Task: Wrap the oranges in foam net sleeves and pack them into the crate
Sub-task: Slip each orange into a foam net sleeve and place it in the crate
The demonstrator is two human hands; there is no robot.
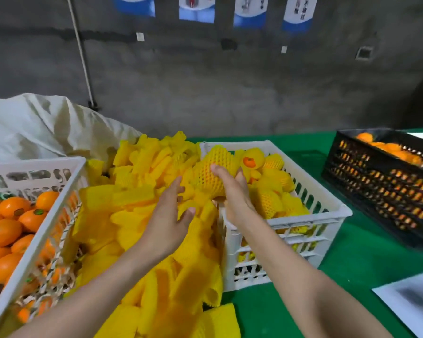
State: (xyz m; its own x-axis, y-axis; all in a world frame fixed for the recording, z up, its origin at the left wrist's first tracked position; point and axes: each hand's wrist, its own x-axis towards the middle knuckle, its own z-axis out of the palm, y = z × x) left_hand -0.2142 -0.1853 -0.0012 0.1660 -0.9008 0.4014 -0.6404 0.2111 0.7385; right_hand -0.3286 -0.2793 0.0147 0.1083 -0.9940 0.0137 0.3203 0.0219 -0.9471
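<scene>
Bare forearms reaching from 6 toward 12 o'clock, left grip [167, 215] open, fingers spread, thumb toward 2 o'clock, right grip [233, 191] just beside at its 2 o'clock, thumb and fingers curled round a netted orange [209, 176]

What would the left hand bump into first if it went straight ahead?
Probably the net-wrapped orange held by the right hand, just beyond the left hand. Depth is unclear, so the pile of foam sleeves underneath might come first.
</scene>
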